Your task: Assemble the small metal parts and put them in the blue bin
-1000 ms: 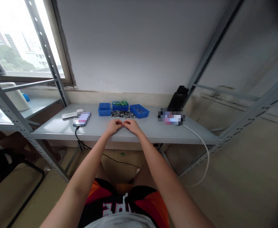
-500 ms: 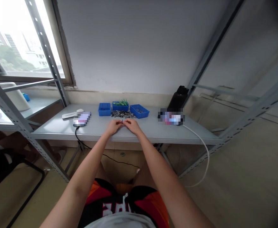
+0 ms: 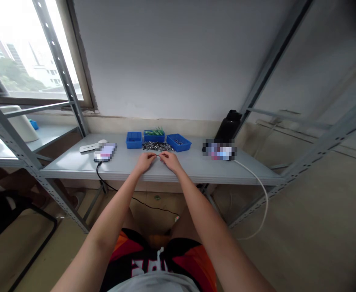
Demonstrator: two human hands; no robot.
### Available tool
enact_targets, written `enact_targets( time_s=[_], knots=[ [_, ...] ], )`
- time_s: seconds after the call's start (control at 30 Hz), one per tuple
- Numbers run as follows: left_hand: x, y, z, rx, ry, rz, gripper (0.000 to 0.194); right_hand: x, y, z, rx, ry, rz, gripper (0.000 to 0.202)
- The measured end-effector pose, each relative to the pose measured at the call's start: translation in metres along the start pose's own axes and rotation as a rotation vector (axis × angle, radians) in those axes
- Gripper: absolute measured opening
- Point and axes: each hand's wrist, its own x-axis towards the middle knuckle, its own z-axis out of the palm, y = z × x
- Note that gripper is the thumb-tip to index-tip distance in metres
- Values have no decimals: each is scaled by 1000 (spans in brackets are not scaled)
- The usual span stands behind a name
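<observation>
My left hand (image 3: pixel 146 162) and my right hand (image 3: pixel 170 160) meet above the front half of the grey shelf (image 3: pixel 129 169), fingertips pinched. Between them sits a small, thin dark piece (image 3: pixel 157 155), gripped from both sides and too small to name. Just beyond the fingers lies a pile of slim dark and silvery metal pieces (image 3: pixel 157 147). Behind it stands a blue bin with green pieces (image 3: pixel 154 138). A second blue bin (image 3: pixel 134 145) is on the left, its contents dark. The third blue bin (image 3: pixel 182 148), set at an angle on the right, holds small metallic parts.
Left on the shelf are a phone (image 3: pixel 105 153) with a black cable and a white flat device (image 3: pixel 87 149). At right a black bottle (image 3: pixel 227 126) stands behind another lit device (image 3: pixel 222 152) with a white cable (image 3: pixel 264 190). Metal posts (image 3: pixel 56 198) frame both sides.
The small dark piece stood upright between my fingertips and now lies more level. My hands have drawn slightly apart, the right one shifting a little to the right.
</observation>
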Motion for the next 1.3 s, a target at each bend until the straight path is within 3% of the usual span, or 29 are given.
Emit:
enact_targets(
  time_s=[0.6,1.07,1.3],
  knots=[
    [-2,4,-4,-34,43,-45,25,-1,0,0,-94,-31,-31,26],
    [-1,0,1,-48,17,-57,24,2,5,1,-5,48,-23,23],
    [-1,0,-1,-58,47,-62,23,0,3,0,-54,11,-35,24]
  ],
)
